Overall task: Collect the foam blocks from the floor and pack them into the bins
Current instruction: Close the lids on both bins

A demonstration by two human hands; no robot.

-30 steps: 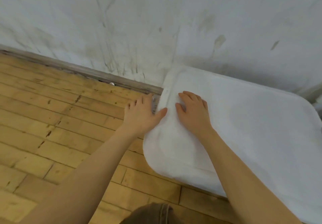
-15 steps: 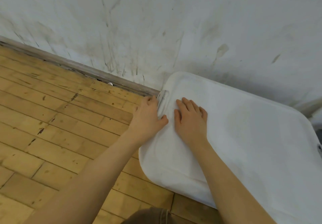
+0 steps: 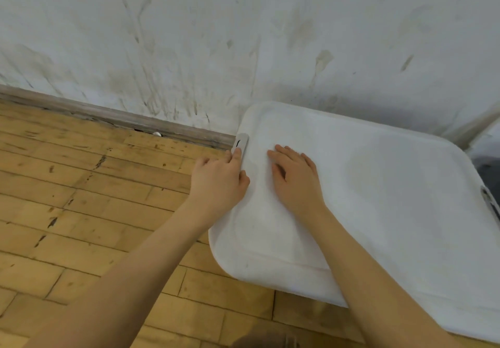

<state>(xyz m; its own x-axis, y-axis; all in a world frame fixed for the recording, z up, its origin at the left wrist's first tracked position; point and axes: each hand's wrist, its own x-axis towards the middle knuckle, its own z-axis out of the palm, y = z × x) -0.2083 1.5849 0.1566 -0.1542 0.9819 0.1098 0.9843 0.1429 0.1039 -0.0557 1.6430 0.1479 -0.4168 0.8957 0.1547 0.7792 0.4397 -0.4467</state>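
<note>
A white plastic bin with its lid [image 3: 378, 206] on stands against the wall on the right. My right hand [image 3: 295, 179] lies flat on the lid near its left edge, fingers straight. My left hand [image 3: 219, 179] is at the bin's left side, fingers curled over the edge, the index fingertip touching the grey latch [image 3: 240, 143]. A second latch [image 3: 491, 204] shows at the right edge. No foam blocks are in view; the bin's contents are hidden by the lid.
Worn wooden parquet floor [image 3: 94, 212] covers the left and bottom. A scuffed white wall [image 3: 243, 36] with a grey baseboard [image 3: 121, 118] runs behind. Something white and dark [image 3: 487, 144] shows beside the bin at far right.
My left hand has slid in against the bin's left edge, and its fingers have curled at the latch. My right hand has stayed flat on the lid. The view has shifted slightly.
</note>
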